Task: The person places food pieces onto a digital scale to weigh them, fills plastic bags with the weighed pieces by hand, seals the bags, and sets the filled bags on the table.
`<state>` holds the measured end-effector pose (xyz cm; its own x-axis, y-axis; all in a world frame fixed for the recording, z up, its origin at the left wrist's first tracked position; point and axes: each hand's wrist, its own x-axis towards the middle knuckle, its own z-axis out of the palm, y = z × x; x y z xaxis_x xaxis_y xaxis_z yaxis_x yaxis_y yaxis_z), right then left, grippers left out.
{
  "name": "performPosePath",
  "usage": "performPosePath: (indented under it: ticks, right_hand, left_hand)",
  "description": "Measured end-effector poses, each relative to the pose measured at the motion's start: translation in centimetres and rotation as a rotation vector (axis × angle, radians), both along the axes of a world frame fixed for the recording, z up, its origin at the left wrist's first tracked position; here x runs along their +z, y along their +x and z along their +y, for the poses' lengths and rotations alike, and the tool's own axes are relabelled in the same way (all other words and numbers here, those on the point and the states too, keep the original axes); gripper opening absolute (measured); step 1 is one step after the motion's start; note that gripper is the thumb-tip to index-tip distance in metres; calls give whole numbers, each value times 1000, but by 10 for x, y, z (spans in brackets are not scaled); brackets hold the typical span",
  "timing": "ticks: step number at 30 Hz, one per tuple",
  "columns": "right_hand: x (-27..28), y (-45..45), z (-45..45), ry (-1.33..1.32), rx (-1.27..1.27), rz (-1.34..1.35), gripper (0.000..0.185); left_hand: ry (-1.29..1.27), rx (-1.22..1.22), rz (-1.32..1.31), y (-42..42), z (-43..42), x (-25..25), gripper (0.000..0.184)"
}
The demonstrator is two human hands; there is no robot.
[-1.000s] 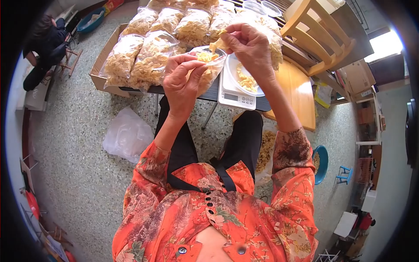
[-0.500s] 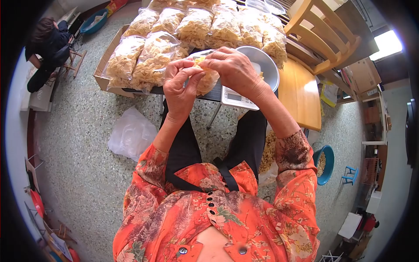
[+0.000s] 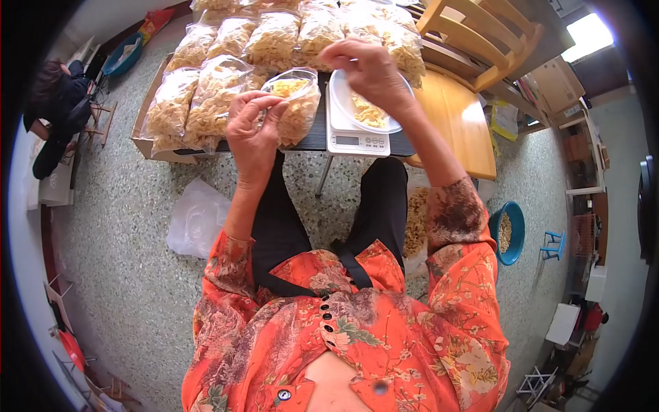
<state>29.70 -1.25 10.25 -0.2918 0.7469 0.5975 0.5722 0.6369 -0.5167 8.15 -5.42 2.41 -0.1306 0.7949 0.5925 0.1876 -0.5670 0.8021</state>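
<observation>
My left hand point(image 3: 252, 134) is closed, thumb and fingers pinching the rim of a clear plastic bag point(image 3: 299, 118). The bag's mouth is open and pale yellow, flat dried pieces point(image 3: 288, 88) show inside; their exact kind is unclear. Above a white bowl point(image 3: 338, 103) hovers my right hand point(image 3: 371, 74), its fingers bent toward the left and slightly blurred, so I cannot see whether anything is in them. More yellow pieces point(image 3: 369, 113) lie in the bowl, which rests on a white digital scale point(image 3: 357, 143) at the edge of a dark table.
Filled clear bags point(image 3: 271, 40) stand in rows behind, some in a cardboard box point(image 3: 139, 141). A wooden chair point(image 3: 456, 110) is at the right. On the floor are a white plastic bag point(image 3: 198, 218) and a blue basin point(image 3: 509, 250). Another person point(image 3: 65, 103) sits far left.
Both hands were together at the bag's mouth. My right hand has moved right and up, over the bowl, while my left hand keeps the bag's rim. The bag's opening is now visible.
</observation>
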Motion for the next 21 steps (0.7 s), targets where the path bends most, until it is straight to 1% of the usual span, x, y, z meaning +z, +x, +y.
performPosePath:
  ticks: [2,3,6,7,8,10,11,15,17,18,20,21]
  right_hand:
    - [10,31,-13,-87,-216,-280,13]
    - [11,42,-18,-87,-221,-282,13]
    - [-3,68,-31,-363,-308,-633,37]
    - [-9,72,-29,-401,-314,-736,55]
    - [-16,75,-29,-398,-315,-733,55]
    - [-14,63,-33,-482,-341,-818,64]
    - [-9,61,-33,-646,-363,-891,68]
    - [-36,68,-23,-589,-335,-865,63]
    - [-52,74,-16,-454,-316,-817,52]
    - [-52,73,-15,-456,-317,-815,52]
    - [-54,69,-14,-440,-395,-789,37]
    - [-53,71,-14,-445,-394,-786,37]
  left_hand:
    - [-21,-51,7,-5,1,6,10]
    - [0,-80,16,-6,3,9,9]
    - [-43,-157,25,-7,10,11,8]
    - [-49,-183,21,-5,13,11,8]
    - [-46,-183,24,-4,15,8,8]
    - [-77,-247,-65,-1,21,4,8]
    - [-75,-246,-60,-1,22,1,8]
    - [-16,-223,-100,3,19,0,7]
    - [17,-208,-97,7,18,0,7]
    - [27,-200,-62,9,17,-1,7]
    - [33,-195,-23,10,14,-3,8]
    - [47,-172,31,9,13,-2,8]
